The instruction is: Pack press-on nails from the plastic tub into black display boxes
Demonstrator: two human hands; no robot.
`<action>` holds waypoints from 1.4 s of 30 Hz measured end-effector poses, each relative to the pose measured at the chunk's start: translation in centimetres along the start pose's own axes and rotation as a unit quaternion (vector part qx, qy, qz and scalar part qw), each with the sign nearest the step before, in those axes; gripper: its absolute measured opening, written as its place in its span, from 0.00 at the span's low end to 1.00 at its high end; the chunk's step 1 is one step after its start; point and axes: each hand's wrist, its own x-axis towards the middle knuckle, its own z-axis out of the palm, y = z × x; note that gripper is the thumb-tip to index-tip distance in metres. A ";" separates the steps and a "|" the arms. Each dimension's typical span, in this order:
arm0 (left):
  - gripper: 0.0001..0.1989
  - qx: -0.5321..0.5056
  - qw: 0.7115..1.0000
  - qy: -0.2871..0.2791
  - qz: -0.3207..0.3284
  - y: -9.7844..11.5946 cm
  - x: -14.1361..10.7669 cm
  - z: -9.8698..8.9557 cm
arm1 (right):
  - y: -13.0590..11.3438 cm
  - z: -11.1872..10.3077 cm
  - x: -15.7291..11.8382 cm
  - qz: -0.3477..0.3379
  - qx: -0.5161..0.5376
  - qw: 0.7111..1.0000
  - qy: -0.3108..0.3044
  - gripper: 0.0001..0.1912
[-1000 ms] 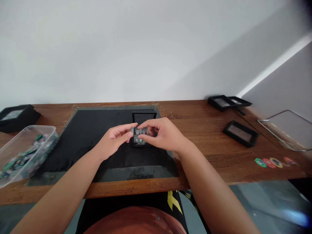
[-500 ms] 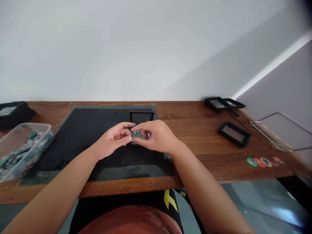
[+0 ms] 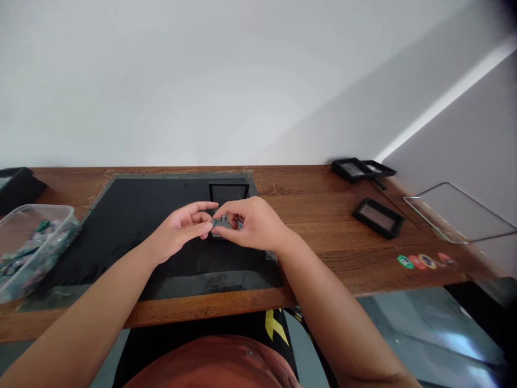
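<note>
Both hands meet over a small black case (image 3: 228, 192) with its lid raised, on the black mat (image 3: 161, 205). My left hand (image 3: 183, 228) is closed, thumb and fingertips pinched on a small grey piece whose details are hidden. My right hand (image 3: 250, 223) curls over the front of the case, thumb and index fingertip closed at the same small piece. Between the right fingers, small grey and silvery items show in the case; they are too small to tell apart.
At the left stand a clear plastic tub (image 3: 40, 242) of small packets and a black box (image 3: 22, 188). To the right lie black frames (image 3: 378, 217), round coloured stickers (image 3: 427, 261) and a wire-edged panel (image 3: 464, 210).
The whole view has shifted, so the table and hands appear slightly further left. Both hands keep nearly the same pose at the case, fingertips still together.
</note>
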 end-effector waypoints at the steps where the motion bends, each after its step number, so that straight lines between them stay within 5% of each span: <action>1: 0.25 0.006 1.000 0.011 -0.001 0.0 0.1 0.0 | 0.1 0.0 0.0 -0.001 -0.006 1.000 0.005 0.08; 10: 0.26 0.005 0.997 0.077 0.018 0.0 0.4 -0.1 | 0.1 -0.1 -0.1 -0.017 0.041 0.999 -0.007 0.08; 29: 0.26 0.013 0.998 0.062 0.009 0.0 0.2 0.1 | -0.5 -0.1 -0.2 -0.043 -0.030 0.999 -0.002 0.13; 33: 0.26 -0.011 0.998 0.067 0.002 0.3 0.1 0.3 | -0.7 -0.9 -0.3 0.000 -0.056 0.998 0.017 0.13; 37: 0.21 -0.023 0.996 0.082 0.006 0.4 0.0 0.2 | 0.0 -2.3 -0.3 0.113 -0.116 0.986 0.031 0.14; 42: 0.18 -0.009 0.995 0.097 0.009 0.2 -0.2 -0.3 | 0.8 -3.1 -0.2 0.189 -0.150 0.970 -0.036 0.13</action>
